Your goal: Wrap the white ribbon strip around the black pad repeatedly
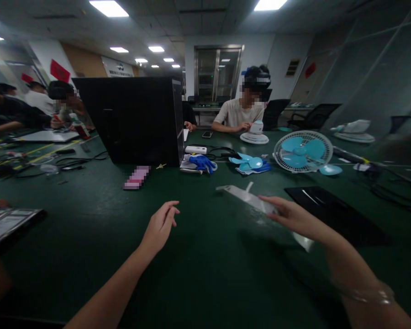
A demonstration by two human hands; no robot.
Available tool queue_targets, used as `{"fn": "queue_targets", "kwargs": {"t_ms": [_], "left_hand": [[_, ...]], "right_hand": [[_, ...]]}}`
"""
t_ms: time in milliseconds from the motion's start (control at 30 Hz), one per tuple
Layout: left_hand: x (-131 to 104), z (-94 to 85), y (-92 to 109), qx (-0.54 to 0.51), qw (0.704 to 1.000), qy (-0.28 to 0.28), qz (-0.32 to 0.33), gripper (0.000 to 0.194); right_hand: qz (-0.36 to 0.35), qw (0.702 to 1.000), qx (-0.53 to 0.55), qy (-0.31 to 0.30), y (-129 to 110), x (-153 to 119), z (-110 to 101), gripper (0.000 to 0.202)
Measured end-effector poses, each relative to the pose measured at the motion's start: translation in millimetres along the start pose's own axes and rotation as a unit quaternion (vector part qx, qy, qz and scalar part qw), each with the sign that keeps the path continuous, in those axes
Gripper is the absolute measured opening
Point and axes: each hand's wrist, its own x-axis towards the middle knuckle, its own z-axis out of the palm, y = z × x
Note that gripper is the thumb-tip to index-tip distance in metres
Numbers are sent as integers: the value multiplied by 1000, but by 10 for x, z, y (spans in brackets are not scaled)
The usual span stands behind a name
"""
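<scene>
My right hand (287, 214) grips one end of a long, pale, flat piece (243, 196) above the green table. Thin prongs stick out of its far end, and motion blur hides its exact kind. Under the right wrist shows a white rounded thing (303, 241), partly covered by the hand. To the right lies a glossy black panel (332, 210). My left hand (162, 224) hovers over the middle of the table with nothing in it, its fingers loosely bent and apart.
A large black computer case (130, 121) stands at the back left, a pink phone (137, 177) before it. Blue gloves (202, 163), blue fan blades (248, 161) and a fan with a white grille (303, 151) line the back. A person (243, 112) sits opposite; cables (390, 178) lie right.
</scene>
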Motion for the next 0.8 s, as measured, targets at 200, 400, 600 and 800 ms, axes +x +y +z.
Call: {"fn": "queue_targets", "kwargs": {"t_ms": [200, 400, 600, 800], "left_hand": [[-11, 2, 70, -224, 944, -213, -117, 52], [-84, -4, 127, -216, 921, -290, -142, 48], [-94, -37, 186, -126, 925, -344, -94, 35], [-117, -18, 280, -52, 944, -325, -38, 32]], "right_hand": [[-217, 936, 190, -199, -779, -177, 276, 44], [-163, 953, 142, -213, -771, -137, 398, 45], [-144, 959, 127, -209, -582, -64, 312, 49], [267, 951, -57, 146, 565, 171, -44, 80]]}}
